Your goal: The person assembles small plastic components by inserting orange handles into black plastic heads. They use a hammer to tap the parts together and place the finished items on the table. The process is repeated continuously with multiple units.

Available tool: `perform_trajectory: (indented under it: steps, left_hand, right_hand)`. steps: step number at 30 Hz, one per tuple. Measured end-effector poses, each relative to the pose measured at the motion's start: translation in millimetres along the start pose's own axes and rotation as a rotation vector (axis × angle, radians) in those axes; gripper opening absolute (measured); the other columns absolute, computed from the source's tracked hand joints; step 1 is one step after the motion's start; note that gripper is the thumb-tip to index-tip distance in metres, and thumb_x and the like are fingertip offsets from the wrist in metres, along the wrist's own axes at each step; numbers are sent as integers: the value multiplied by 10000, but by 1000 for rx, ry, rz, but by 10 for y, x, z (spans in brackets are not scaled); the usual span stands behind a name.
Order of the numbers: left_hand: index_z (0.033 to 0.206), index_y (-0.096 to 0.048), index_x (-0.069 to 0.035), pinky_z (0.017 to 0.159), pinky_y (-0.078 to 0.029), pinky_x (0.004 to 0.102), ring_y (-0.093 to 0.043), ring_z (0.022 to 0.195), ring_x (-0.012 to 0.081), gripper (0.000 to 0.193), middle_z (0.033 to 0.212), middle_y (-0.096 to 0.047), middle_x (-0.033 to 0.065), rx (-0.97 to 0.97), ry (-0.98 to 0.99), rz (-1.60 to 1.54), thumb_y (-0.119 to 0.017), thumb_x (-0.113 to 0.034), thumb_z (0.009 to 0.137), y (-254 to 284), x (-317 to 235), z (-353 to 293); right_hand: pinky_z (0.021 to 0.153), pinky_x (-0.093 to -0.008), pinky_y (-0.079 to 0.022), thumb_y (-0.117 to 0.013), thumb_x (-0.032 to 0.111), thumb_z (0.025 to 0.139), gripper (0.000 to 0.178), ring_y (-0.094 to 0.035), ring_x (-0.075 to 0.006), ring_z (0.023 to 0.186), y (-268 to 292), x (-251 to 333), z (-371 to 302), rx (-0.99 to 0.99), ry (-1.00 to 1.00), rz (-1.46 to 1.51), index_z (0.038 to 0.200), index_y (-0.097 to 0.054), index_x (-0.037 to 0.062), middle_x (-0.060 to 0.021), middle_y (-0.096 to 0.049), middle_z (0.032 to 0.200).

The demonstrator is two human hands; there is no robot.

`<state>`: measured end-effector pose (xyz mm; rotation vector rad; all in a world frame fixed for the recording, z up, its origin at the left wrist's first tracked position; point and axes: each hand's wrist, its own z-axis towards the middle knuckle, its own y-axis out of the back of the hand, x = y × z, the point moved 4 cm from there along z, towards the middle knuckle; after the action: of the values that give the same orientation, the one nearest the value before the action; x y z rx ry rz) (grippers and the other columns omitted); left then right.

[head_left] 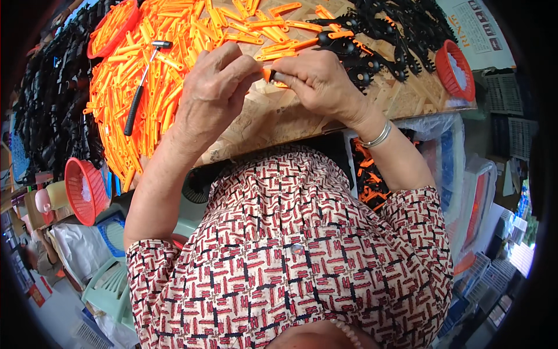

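My left hand (218, 81) and my right hand (325, 81) meet above the table's near edge, both with fingers closed in a pinch. Between the fingertips shows a small orange plastic piece (267, 74), held by my left hand, with a black end (272, 75) at the right fingers. Most of it is hidden by the hands. A large heap of orange plastic handles (160, 87) lies around and beyond my left hand. Past my right hand lie black slotted kitchen utensils (383, 64), some with orange handles. A small hammer (138, 102) with a black grip rests on the heap.
Red plastic baskets stand at the table's right (455, 72), at the far left (113, 29) and lower left (84, 192). Black utensil parts (55, 104) are piled on the left. Below the table at right, a container holds black and orange pieces (370, 177). A green chair (113, 285) stands lower left.
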<state>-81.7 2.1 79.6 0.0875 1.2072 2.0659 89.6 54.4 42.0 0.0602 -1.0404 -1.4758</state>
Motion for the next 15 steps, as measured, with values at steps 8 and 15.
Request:
perform_trajectory:
  steps: [8, 15]
  left_hand:
    - [904, -634, -73, 672, -443, 401, -558, 767, 297, 170, 813, -525, 92, 46, 96, -79, -712, -7, 768, -157, -120, -328]
    - [1041, -680, -60, 750, -490, 386, -587, 850, 295, 260, 914, -591, 103, 81, 149, -90, -765, -16, 800, -366, -218, -587]
  right_hand:
    - [693, -388, -477, -616, 75, 793, 55, -634, -280, 673, -61, 256, -301, 90, 112, -245, 845, -602, 65, -70, -605, 663]
    - [767, -390, -485, -660, 72, 849, 265, -669, -283, 856, -131, 245, -651, 164, -153, -39, 1108, -702, 38, -125, -712, 923]
